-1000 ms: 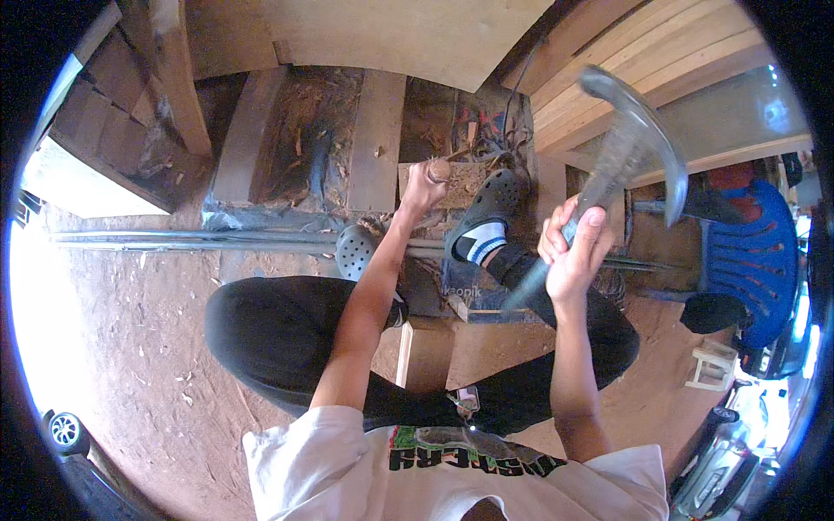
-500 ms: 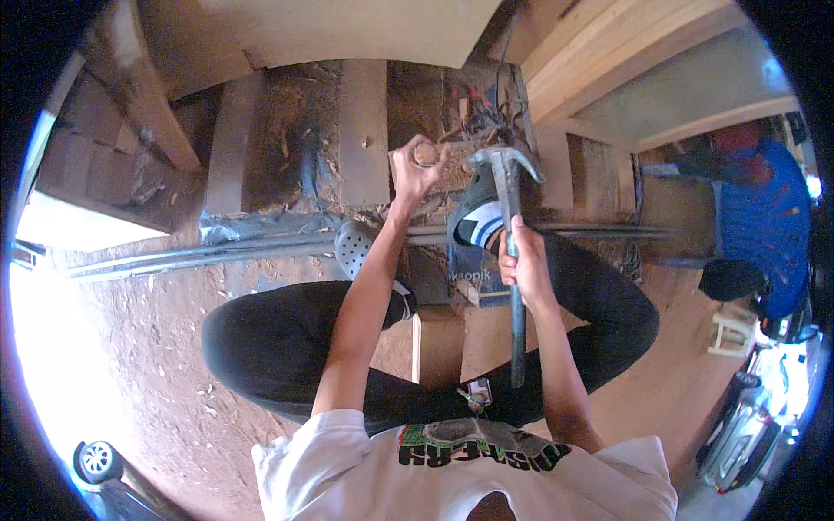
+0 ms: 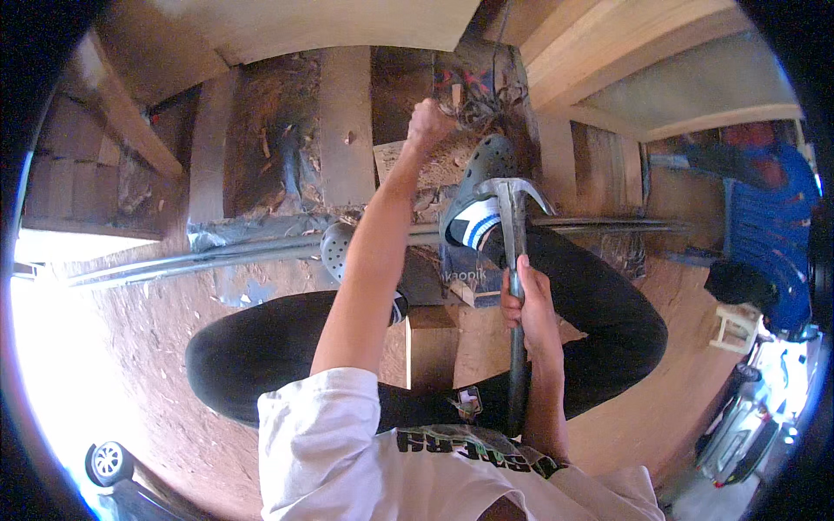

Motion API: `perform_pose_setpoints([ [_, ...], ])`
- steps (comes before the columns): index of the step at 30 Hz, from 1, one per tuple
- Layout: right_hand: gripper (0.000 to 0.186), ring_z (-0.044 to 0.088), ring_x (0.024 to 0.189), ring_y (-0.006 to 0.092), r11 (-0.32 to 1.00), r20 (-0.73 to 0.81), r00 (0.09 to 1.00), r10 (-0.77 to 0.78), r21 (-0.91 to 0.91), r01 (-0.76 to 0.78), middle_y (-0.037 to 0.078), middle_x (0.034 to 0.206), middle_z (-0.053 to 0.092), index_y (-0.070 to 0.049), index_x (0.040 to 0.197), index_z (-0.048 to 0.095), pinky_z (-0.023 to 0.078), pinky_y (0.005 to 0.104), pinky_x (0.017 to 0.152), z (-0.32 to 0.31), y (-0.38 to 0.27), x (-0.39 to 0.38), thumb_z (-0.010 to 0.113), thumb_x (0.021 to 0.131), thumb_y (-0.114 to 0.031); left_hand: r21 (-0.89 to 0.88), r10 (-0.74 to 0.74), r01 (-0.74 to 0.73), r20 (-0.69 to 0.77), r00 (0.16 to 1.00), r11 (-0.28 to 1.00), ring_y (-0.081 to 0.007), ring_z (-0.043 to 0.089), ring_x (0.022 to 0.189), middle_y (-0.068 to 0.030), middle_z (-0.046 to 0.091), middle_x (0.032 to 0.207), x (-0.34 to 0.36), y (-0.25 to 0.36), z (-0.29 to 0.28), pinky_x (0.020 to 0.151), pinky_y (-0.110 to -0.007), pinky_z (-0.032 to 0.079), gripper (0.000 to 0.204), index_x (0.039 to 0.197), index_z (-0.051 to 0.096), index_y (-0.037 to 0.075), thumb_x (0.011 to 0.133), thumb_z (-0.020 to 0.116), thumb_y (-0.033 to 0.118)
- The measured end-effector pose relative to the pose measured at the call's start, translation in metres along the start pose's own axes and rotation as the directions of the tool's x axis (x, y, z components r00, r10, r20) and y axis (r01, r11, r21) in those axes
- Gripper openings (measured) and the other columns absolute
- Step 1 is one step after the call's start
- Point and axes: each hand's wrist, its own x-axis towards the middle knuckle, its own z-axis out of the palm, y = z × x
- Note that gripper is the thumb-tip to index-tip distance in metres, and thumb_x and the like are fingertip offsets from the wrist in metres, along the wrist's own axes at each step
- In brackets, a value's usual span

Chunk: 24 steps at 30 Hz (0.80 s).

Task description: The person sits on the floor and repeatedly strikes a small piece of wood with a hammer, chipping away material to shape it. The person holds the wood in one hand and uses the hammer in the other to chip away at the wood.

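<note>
My left hand (image 3: 431,124) reaches forward with curled fingers near a clutter of dark cables and small tools (image 3: 473,91), just beyond a wood block strewn with chips (image 3: 391,162); what it holds, if anything, is hidden. My right hand (image 3: 530,304) grips the metal shaft of a claw hammer (image 3: 514,205), whose head lies over my grey perforated right clog (image 3: 486,156). My left clog (image 3: 334,247) shows beside my left forearm. A dark printed box (image 3: 469,269) is between my knees.
Wooden slats (image 3: 346,95), plywood panels (image 3: 347,22) and beams (image 3: 608,56) surround the work spot. Metal pipes (image 3: 174,256) run crosswise. A blue plastic chair (image 3: 764,234) and small wooden stool (image 3: 730,330) stand at the right. Vehicles (image 3: 730,434) show at both lower corners.
My left hand has moved farther forward, and the round wooden piece in it no longer shows. The hammer, raised a second ago, has come down and slightly toward my body with my right hand.
</note>
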Motion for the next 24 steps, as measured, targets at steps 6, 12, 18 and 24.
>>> perform_pose_setpoints([
  [6, 0.047, 0.031, 0.043, 0.0040, 0.997, 0.009, 1.000, 0.006, 0.074, -0.006, -0.007, 0.055, 0.036, -0.012, 0.079, 0.050, 0.026, 0.0214, 0.041, -0.013, 0.023, -0.010, 0.048, 0.094, -0.057, -0.428, 0.202, -0.175, 0.018, 0.979, 0.887, -0.0134, 0.054, 0.049, -0.0024, 0.059, 0.059, -0.008, -0.018, -0.067, 0.046, -0.031, 0.041, 0.026, 0.061, 0.061, 0.002, 0.076, 0.073, 0.020],
  [12, 0.047, 0.033, 0.043, 0.0038, 0.997, 0.000, 1.000, 0.022, 0.069, -0.022, -0.007, 0.055, 0.037, -0.012, 0.078, 0.050, 0.026, 0.0219, 0.040, -0.011, 0.037, -0.010, 0.047, 0.094, -0.057, -0.719, -0.189, -0.131, -0.347, 0.919, 0.682, -0.0109, 0.048, 0.045, -0.0020, 0.051, 0.055, -0.071, -0.010, -0.138, 0.043, -0.027, 0.038, 0.022, 0.071, 0.053, 0.005, 0.080, 0.072, 0.012],
  [18, 0.047, 0.034, 0.042, 0.0042, 0.994, 0.098, 0.995, -0.024, 0.104, 0.013, -0.007, 0.055, 0.037, -0.012, 0.077, 0.050, 0.027, 0.0221, 0.040, -0.005, 0.043, -0.020, 0.048, 0.094, -0.056, -0.844, -0.295, -0.319, -0.466, 0.834, 0.431, -0.0100, 0.049, 0.050, -0.0014, 0.051, 0.060, -0.101, -0.013, -0.117, 0.046, -0.026, 0.042, 0.024, 0.082, 0.046, 0.005, 0.083, 0.070, 0.010],
  [24, 0.048, 0.033, 0.042, 0.0041, 0.991, 0.112, 0.994, -0.003, 0.136, -0.013, -0.008, 0.053, 0.036, -0.012, 0.076, 0.048, 0.026, 0.0218, 0.039, -0.003, 0.051, -0.028, 0.047, 0.094, -0.057, -0.719, -0.178, -0.462, -0.620, 0.765, 0.520, -0.0079, 0.048, 0.058, 0.0012, 0.049, 0.067, -0.125, -0.023, -0.079, 0.055, -0.023, 0.041, 0.027, 0.086, 0.045, 0.004, 0.085, 0.070, 0.013],
])
